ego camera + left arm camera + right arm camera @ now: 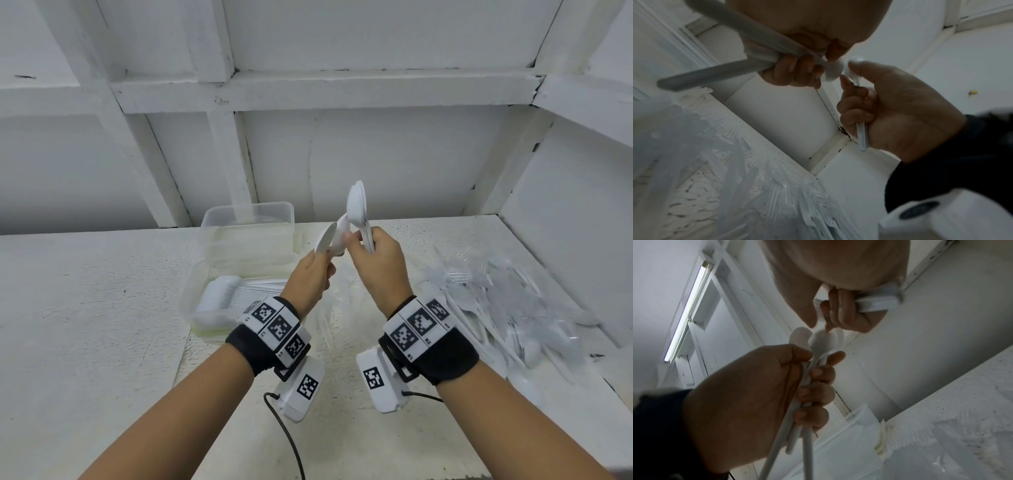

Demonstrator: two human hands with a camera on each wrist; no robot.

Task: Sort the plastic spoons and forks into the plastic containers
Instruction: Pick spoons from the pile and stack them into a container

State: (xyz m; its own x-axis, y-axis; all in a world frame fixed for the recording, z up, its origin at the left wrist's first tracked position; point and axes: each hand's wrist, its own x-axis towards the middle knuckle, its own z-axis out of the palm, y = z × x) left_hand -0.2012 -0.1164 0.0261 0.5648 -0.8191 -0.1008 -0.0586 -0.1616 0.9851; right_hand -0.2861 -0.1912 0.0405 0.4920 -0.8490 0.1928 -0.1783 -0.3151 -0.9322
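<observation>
I hold both hands up over the table. My left hand (pixel 320 263) grips a few white plastic spoons (pixel 328 236) by their handles, bowls pointing up and right. My right hand (pixel 364 245) grips a nested stack of white spoons (pixel 357 205), bowls upward. The two bundles meet at the bowls. In the left wrist view the left hand (pixel 797 73) clasps the crossing handles (pixel 715 73). In the right wrist view the right hand (pixel 840 313) curls round its stack (pixel 877 304). Below it the left hand (pixel 813 381) holds its spoons (pixel 819 340).
A clear container (pixel 205 291) with white cutlery lined up inside lies left of centre. Behind it stand stacked clear containers (pixel 246 219). A loose pile of clear forks and white spoons (pixel 507 301) covers the table's right side, against the white wall.
</observation>
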